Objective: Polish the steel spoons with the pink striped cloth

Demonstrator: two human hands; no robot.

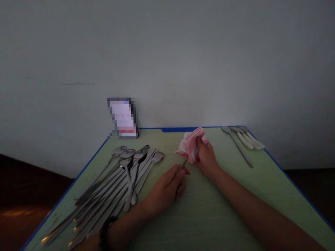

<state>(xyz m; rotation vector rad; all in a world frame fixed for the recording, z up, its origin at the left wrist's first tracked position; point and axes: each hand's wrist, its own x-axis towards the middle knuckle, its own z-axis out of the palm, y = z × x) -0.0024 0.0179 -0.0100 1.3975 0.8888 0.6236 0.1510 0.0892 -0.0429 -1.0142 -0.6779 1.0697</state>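
Head — two hands [170, 188] [208, 158], one cloth [192, 143]

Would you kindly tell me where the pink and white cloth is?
In the head view, the pink and white cloth is just right of centre, in the right hand, meeting the metal utensil held in the left hand.

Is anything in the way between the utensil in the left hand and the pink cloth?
Nothing visible: the utensil runs from the left hand straight to the cloth in the right hand. The cloth hides its far end. The piled cutlery lies off to the left.
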